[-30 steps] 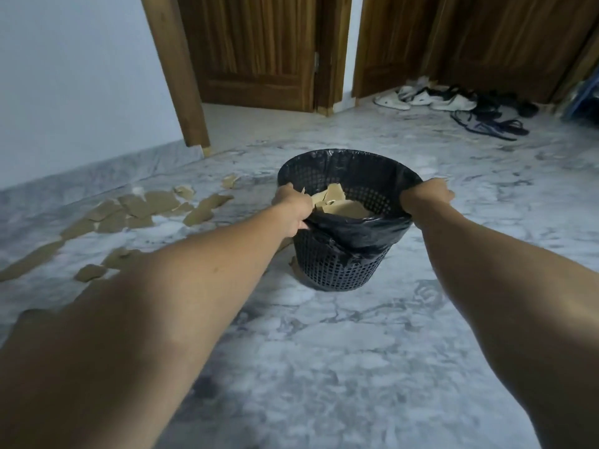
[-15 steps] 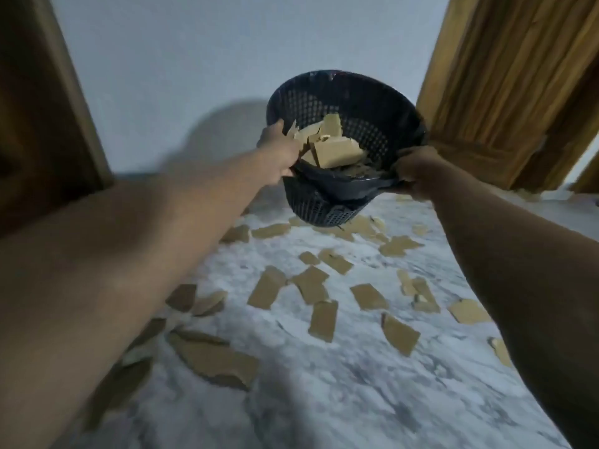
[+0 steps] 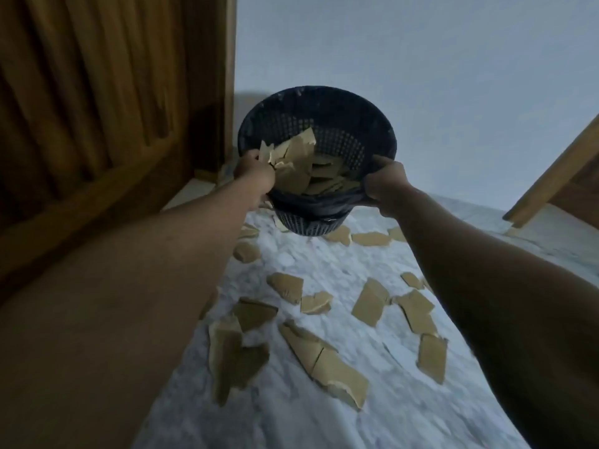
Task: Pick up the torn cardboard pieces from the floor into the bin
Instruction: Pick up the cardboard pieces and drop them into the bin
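Bare forearms (image 3: 201, 228) (image 3: 453, 247) and, seemingly, bare hands (image 3: 254, 171) (image 3: 385, 183).

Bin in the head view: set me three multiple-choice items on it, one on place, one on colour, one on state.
1. Where is the bin relative to the floor?
A. Standing on it
B. Held up above it
C. Lying on its side on it

2. What colour is the bin?
A. White
B. Red
C. Black

3. What does the bin hold?
A. Torn cardboard pieces
B. Nothing
C. Shoes

Answers:
1 B: the left grip and the right grip hold its rim, and its base hangs clear of the marble.
2 C: its mesh wall looks black.
3 A: tan pieces lie inside it, while many more lie scattered on the floor.
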